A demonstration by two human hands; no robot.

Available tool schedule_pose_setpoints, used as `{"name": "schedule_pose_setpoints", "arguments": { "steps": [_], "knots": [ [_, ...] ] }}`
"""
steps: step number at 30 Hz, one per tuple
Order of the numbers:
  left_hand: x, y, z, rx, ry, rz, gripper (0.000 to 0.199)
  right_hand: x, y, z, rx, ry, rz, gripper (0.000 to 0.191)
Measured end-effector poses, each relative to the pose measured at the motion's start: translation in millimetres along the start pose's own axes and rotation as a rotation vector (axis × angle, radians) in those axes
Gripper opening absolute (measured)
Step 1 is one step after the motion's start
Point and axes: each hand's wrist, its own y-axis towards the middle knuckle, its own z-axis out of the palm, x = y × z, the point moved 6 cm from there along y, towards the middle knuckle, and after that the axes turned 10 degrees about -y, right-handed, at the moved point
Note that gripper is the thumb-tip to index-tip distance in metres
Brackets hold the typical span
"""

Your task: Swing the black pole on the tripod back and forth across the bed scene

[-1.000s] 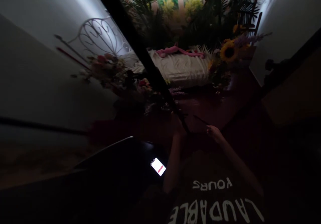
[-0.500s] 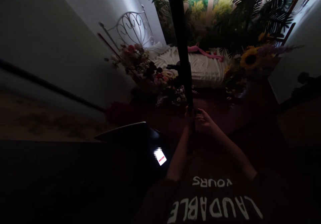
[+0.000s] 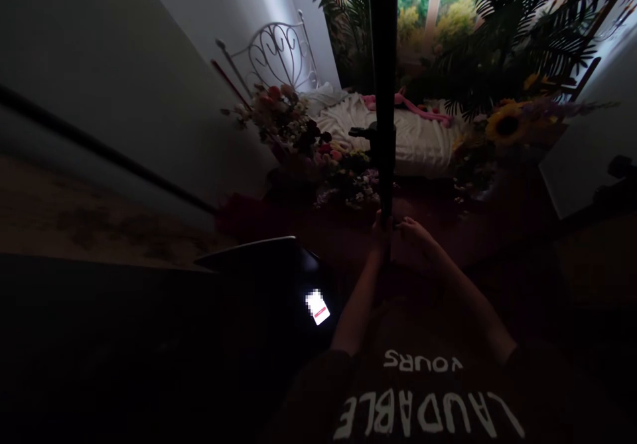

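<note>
A thick black pole (image 3: 383, 52) rises from in front of my chest to the top of the view, with a dark clamp or knob (image 3: 362, 132) jutting from its left side. My left hand (image 3: 380, 229) is wrapped round the lower part of the pole. On the pole's right side my right hand (image 3: 414, 233) is closed, its fingers pinched on a small dark part beside the pole. That part is too dark to make out. Shadow hides the pole below my hands.
Beyond the pole are a bed (image 3: 418, 148) with white cloth, a metal headboard (image 3: 279, 52), flowers (image 3: 279, 109), sunflowers (image 3: 506, 124) and palm leaves (image 3: 517, 19). Another dark pole (image 3: 109, 148) slants across the left. A lit phone screen (image 3: 318, 308) shows below left.
The pole's upper part has shifted right and looks more upright. My right hand has moved slightly right, leaving a wider gap to my left hand. The room has shifted right in view.
</note>
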Motion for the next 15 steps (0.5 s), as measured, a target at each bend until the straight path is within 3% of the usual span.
{"name": "schedule_pose_setpoints", "arguments": {
  "steps": [3, 6, 10, 13, 15],
  "knots": [
    [3, 0, 1.9, 0.026, 0.0, 0.017, 0.053, 25, -5, -18, -0.245, -0.6, -0.299, 0.026],
    [5, 0, 2.3, 0.01, -0.015, 0.027, 0.052, 42, -12, -27, -0.391, -1.034, -0.425, 0.016],
    [7, 1, 4.6, -0.008, -0.09, 0.053, 0.048, 71, -19, -23, -0.459, -1.012, -0.571, 0.02],
    [8, 3, 6.7, -0.006, -0.134, 0.057, 0.047, 117, -28, 3, -0.506, -0.913, -0.769, 0.044],
    [8, 3, 8.1, 0.007, -0.156, 0.054, 0.047, 154, -37, 31, -0.503, -0.928, -0.943, 0.065]
  ]
}}
